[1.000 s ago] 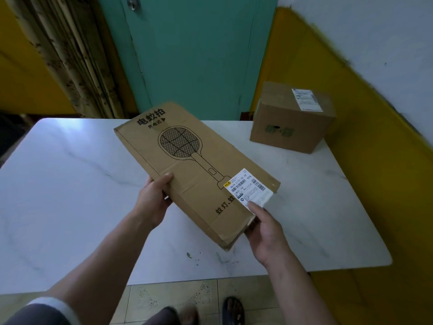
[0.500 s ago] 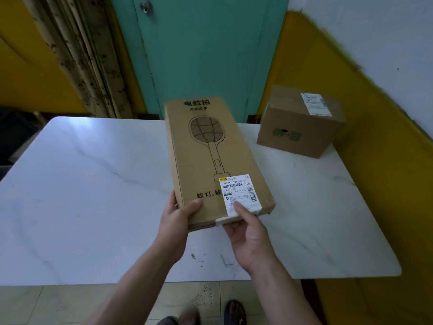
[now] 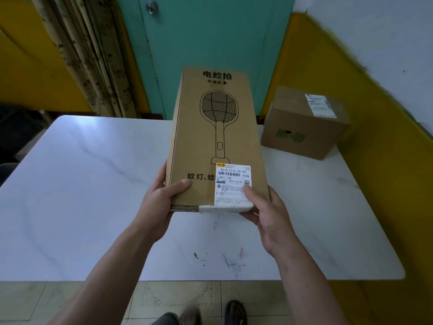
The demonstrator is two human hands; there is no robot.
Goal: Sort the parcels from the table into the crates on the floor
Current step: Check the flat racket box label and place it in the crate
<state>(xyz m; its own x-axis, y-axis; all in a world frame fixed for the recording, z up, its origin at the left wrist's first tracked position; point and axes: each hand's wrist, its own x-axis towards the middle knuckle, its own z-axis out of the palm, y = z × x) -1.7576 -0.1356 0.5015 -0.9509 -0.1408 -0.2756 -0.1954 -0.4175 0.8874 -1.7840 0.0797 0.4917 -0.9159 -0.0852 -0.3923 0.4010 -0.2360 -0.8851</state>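
A long flat cardboard parcel (image 3: pixel 215 127) with a racket drawing and a white shipping label is held above the white marble table (image 3: pixel 77 195), its long axis pointing away from me. My left hand (image 3: pixel 161 200) grips its near left corner, thumb on top. My right hand (image 3: pixel 267 212) grips the near right corner, thumb on the label. A second, cube-shaped cardboard parcel (image 3: pixel 302 127) with a label on top sits at the table's far right corner. No crate is in view.
A teal door (image 3: pixel 210 43) stands behind the table, a patterned curtain (image 3: pixel 93 57) to its left, and a yellow wall (image 3: pixel 386 172) runs along the right. Tiled floor (image 3: pixel 164 301) and my feet show below the table's near edge.
The flat parcel has turned from a diagonal lie to pointing straight away from me and risen closer to the camera. Both hands have shifted to its near end.
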